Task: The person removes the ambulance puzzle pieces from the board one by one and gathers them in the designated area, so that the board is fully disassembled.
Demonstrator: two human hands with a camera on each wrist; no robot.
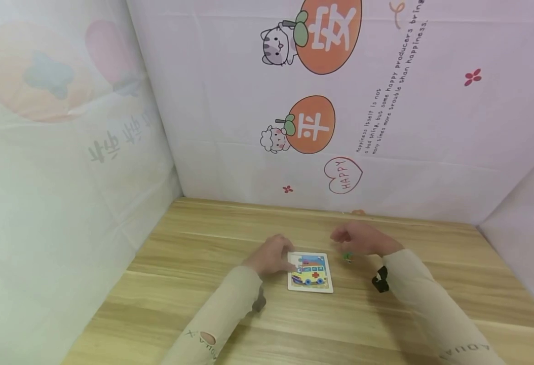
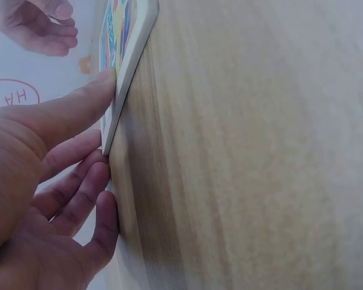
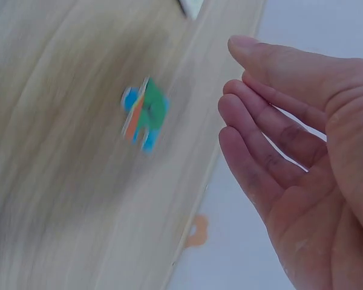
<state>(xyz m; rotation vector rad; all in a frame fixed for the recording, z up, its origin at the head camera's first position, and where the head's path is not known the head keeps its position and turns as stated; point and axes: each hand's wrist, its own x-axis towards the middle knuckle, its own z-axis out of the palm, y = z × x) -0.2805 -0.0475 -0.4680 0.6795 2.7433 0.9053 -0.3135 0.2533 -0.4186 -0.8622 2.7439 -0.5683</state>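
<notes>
A small jigsaw puzzle [image 1: 313, 276] in a white frame lies on the wooden table, with a yellow ambulance pictured on it. A pale patch shows near its upper left corner. My left hand [image 1: 270, 255] holds the puzzle's left side. In the left wrist view, the thumb [image 2: 88, 103] lies over the frame while fingers touch its edge. To the right of the frame is a loose puzzle piece [image 3: 148, 112], green, blue and orange. My right hand [image 3: 290, 133] hovers near this piece, fingers loosely bent, with nothing in its grasp.
The wooden table [image 1: 194, 274] runs back to a white printed cloth [image 1: 230, 126]. More white cloth hangs at the left and right sides. A small orange mark [image 3: 197, 231] shows by the table's back edge.
</notes>
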